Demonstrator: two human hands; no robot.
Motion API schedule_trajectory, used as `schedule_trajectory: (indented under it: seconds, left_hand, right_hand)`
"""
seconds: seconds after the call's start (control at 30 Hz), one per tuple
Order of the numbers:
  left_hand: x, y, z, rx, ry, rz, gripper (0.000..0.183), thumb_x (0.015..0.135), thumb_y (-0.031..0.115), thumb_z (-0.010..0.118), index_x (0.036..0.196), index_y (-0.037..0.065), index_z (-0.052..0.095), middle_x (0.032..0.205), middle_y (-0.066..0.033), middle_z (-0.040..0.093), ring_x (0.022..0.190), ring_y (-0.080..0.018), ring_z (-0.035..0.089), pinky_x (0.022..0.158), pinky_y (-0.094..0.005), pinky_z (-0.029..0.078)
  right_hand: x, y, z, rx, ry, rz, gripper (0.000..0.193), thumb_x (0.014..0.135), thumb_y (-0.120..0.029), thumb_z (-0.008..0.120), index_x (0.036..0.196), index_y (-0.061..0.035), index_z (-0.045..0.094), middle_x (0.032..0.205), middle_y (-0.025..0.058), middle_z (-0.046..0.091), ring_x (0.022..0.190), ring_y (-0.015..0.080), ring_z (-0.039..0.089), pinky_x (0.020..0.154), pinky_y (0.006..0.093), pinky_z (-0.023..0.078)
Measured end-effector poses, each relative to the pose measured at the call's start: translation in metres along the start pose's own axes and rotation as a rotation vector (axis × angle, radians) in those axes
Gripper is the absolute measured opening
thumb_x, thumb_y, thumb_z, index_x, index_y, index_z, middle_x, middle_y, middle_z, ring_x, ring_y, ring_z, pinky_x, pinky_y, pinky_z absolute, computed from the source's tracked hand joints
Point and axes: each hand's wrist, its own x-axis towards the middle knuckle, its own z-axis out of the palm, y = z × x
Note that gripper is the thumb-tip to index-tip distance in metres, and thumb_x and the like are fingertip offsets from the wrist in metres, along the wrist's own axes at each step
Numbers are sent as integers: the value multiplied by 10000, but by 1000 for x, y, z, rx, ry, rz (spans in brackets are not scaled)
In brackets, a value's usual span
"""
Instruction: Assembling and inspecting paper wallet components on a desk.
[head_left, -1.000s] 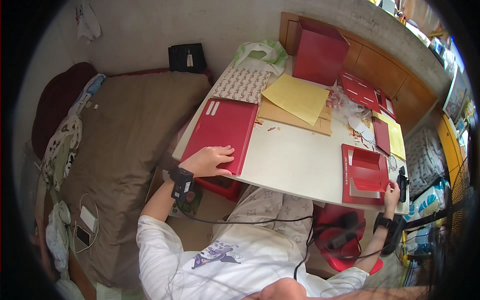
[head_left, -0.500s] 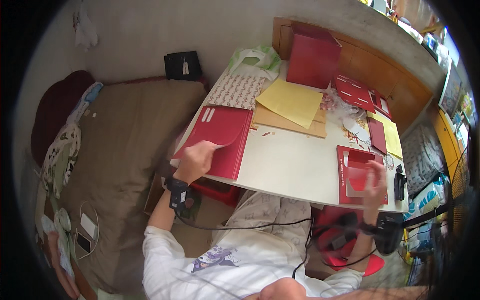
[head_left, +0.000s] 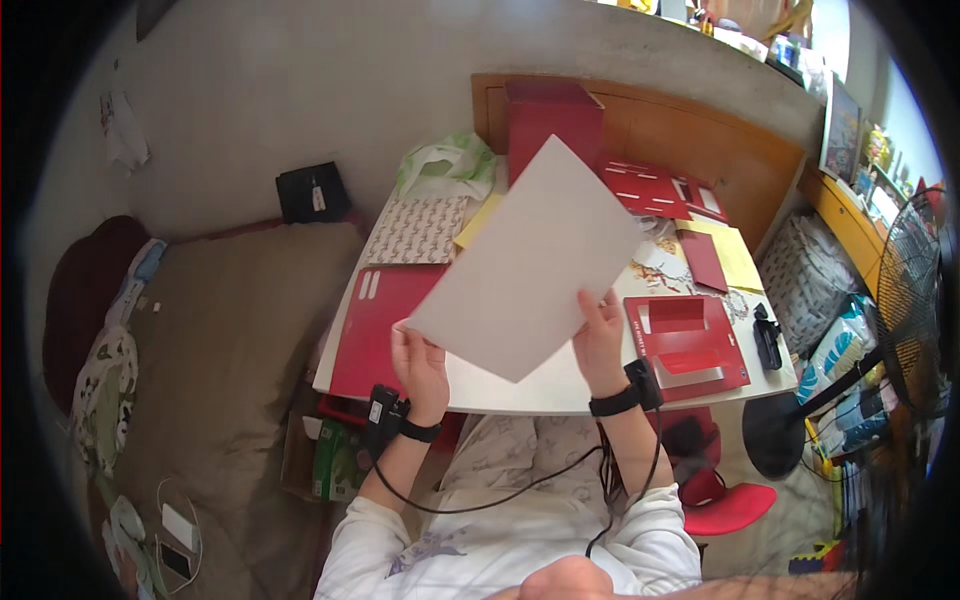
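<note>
A large sheet of card (head_left: 535,255) is held up over the table, tilted cornerwise, its plain whitish face toward me. My left hand (head_left: 420,365) pinches its left corner, and my right hand (head_left: 600,335) grips its lower right edge, thumb on the pale face. Beneath and left of it lies a pile of red card (head_left: 385,325) with white slots at its top. To the right of my right hand rests a red cut-out card (head_left: 690,345) with a window-like opening. The sheet hides most of the yellow paper (head_left: 480,222) behind it.
The white table (head_left: 600,400) also bears patterned paper (head_left: 415,230), a green-white plastic bag (head_left: 450,165), a tall red box (head_left: 550,125), slotted red cards (head_left: 650,190), paper scraps (head_left: 665,270) and a black stapler-like item (head_left: 767,338). A black fan (head_left: 905,260) stands at right, a bed (head_left: 240,350) at left.
My left hand has lifted a sheet off the red pile and brought it right. My right hand has moved left from the cut-out card onto the sheet. The view has shifted.
</note>
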Motion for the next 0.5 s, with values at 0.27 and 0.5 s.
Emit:
schedule_trajectory:
  seconds: [0.27, 0.5]
  left_hand:
    - [30, -24, 19, 243, -789, -207, 335, 892, 100, 509, 1186, -44, 439, 1065, -118, 573, 1014, -148, 524, 901, -288, 395]
    - [31, -35, 50, 466, -794, -11, 256, 892, 103, 543, 1098, -48, 531, 984, -55, 609, 909, -86, 544, 798, -229, 426]
  right_hand:
    - [1, -47, -44, -530, -124, -223, 315, 839, -15, 590, 1140, -9, 497, 1029, 44, 592, 941, 110, 552, 835, 264, 433]
    - [-3, -48, -44, -569, -126, -219, 234, 851, -34, 590, 1075, 18, 548, 939, 16, 609, 831, 59, 545, 726, 209, 441]
